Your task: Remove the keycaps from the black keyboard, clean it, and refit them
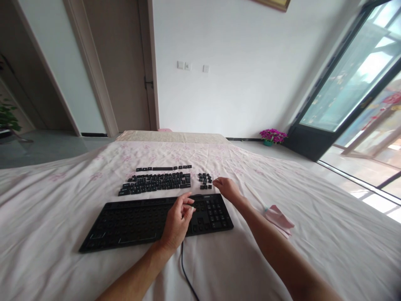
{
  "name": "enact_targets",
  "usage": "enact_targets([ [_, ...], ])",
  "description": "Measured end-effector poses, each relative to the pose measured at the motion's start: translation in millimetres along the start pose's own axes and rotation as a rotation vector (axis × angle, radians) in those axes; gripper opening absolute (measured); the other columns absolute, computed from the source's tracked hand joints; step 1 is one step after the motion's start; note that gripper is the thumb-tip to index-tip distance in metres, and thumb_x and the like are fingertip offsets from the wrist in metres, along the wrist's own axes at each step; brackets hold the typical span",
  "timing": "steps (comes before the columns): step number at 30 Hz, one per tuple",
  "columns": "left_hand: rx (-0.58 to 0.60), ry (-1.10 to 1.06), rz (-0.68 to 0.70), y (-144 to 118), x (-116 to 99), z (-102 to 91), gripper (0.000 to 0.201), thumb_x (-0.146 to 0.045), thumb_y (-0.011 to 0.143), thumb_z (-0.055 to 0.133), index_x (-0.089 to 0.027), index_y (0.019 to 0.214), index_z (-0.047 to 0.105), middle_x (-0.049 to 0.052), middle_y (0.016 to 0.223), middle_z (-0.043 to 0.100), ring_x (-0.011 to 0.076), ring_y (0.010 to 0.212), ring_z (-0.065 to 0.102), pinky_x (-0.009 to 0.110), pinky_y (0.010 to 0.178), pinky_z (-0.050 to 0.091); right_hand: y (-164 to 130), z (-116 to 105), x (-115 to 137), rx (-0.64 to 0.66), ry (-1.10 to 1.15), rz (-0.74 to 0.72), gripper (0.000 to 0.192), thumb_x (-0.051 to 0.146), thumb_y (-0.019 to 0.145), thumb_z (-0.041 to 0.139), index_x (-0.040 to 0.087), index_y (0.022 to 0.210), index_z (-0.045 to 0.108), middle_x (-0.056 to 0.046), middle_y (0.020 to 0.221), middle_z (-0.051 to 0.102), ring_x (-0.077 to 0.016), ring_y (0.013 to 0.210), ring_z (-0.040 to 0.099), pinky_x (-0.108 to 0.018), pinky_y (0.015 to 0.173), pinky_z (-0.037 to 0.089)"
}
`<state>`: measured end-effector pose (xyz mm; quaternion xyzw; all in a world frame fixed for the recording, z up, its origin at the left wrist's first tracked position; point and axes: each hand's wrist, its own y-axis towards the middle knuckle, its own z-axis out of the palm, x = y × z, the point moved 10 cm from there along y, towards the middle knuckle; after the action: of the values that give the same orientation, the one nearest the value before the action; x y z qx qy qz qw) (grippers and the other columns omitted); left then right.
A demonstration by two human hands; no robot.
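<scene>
A black keyboard (134, 221) lies on the cloth-covered table, most of its keycaps off; only the number pad at its right end still carries caps. Removed black keycaps (156, 183) are laid out in rows behind it, with a smaller group (205, 179) to their right. My left hand (178, 223) hovers over the keyboard's right part, fingertips pinched on a small dark keycap. My right hand (227, 188) rests beyond the keyboard's far right corner, fingers curled at the edge of the small keycap group; whether it grips one is unclear.
The table wears a white cloth with pale pink flowers (282, 259). A pink folded cloth (278, 217) and a thin stick lie right of my forearm. The keyboard cable (184, 271) runs toward me. A flower pot (272, 136) stands by the glass door (354, 88).
</scene>
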<state>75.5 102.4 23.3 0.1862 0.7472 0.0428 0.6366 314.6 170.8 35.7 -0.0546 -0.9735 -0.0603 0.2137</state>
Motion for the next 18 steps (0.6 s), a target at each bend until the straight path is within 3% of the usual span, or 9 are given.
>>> enact_targets([
  [4,-0.044,0.105,0.081,1,-9,-11.1,0.031,-0.021,0.088,0.049,-0.022,0.119,0.053,0.005,0.106,0.064,0.0146,0.088,0.064,0.031,0.081,0.052,-23,-8,-12,0.044,0.023,0.022,0.04,0.043,0.09,0.046,0.016,0.072,0.069,-0.005,0.069,0.07,-0.0132,0.06,0.06,-0.023,0.058,0.037],
  [9,-0.022,0.501,0.284,9,-34,-17.4,0.028,-0.019,0.087,0.052,-0.025,0.114,0.058,0.005,0.114,0.064,0.0208,0.11,0.059,0.039,0.098,0.045,-52,8,-25,0.193,0.086,0.096,0.044,0.047,0.091,0.042,0.016,0.068,0.064,-0.002,0.065,0.068,-0.0096,0.047,0.055,-0.022,0.053,0.037],
  [15,0.066,0.792,0.305,15,-22,-14.2,0.033,-0.037,0.092,0.05,-0.021,0.119,0.057,0.008,0.12,0.063,0.0241,0.115,0.055,0.043,0.102,0.04,-64,14,-12,0.141,0.071,0.099,0.043,0.045,0.092,0.041,0.016,0.066,0.062,-0.003,0.058,0.063,-0.0123,0.053,0.057,-0.022,0.053,0.035],
  [18,0.114,0.863,0.296,14,-14,-11.9,0.032,-0.04,0.093,0.047,-0.022,0.117,0.059,0.007,0.118,0.064,0.0243,0.114,0.055,0.044,0.103,0.037,-63,11,-3,0.102,0.07,0.03,0.045,0.044,0.092,0.041,0.017,0.063,0.062,-0.005,0.057,0.063,-0.0136,0.053,0.056,-0.024,0.053,0.035],
])
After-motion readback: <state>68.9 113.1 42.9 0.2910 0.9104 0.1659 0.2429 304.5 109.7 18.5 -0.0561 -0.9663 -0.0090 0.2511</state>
